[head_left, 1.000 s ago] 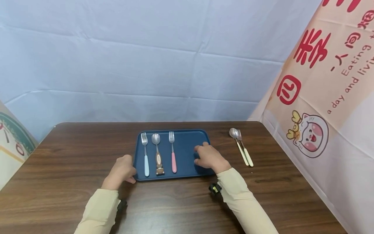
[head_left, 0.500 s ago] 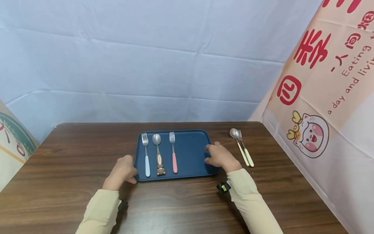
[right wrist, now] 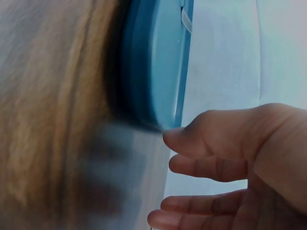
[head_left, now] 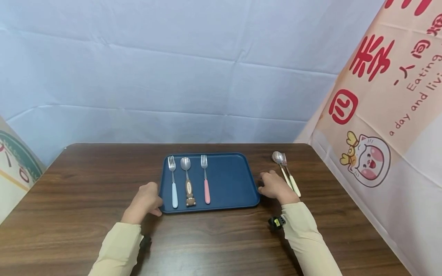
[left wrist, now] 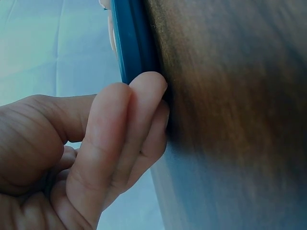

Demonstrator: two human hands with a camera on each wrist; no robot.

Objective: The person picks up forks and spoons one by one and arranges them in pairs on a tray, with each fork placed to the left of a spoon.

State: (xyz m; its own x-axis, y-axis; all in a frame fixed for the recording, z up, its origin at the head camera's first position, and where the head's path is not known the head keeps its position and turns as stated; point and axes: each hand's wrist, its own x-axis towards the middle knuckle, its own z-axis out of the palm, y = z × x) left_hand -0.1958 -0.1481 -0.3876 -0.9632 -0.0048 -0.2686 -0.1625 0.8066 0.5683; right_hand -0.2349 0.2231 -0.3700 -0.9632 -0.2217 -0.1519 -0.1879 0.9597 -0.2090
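Observation:
A dark blue tray [head_left: 231, 184] lies on the table with three pieces of cutlery on it: a blue-handled fork [head_left: 174, 191], a spoon with a brown bear handle [head_left: 188, 189] and a pink-handled fork [head_left: 206, 189]. My left hand [head_left: 145, 199] grips the tray's left rim, thumb above and fingers below, as the left wrist view shows. At the right rim is my right hand [head_left: 276, 186], its fingers [right wrist: 206, 165] spread and holding nothing. In the right wrist view its thumb is close to the tray's corner; whether it touches cannot be told.
A spoon [head_left: 277, 157] and a fork with a pale green handle [head_left: 294, 186] lie side by side just right of my right hand, partly hidden by it. A pale cloth [head_left: 172, 76] hangs behind the brown table [head_left: 103, 172], and a printed cloth [head_left: 369, 161] hangs at the right.
My right hand has moved right, from over the tray's right part to just outside its right rim. The left hand stays at the left rim, and the cutlery keeps its places.

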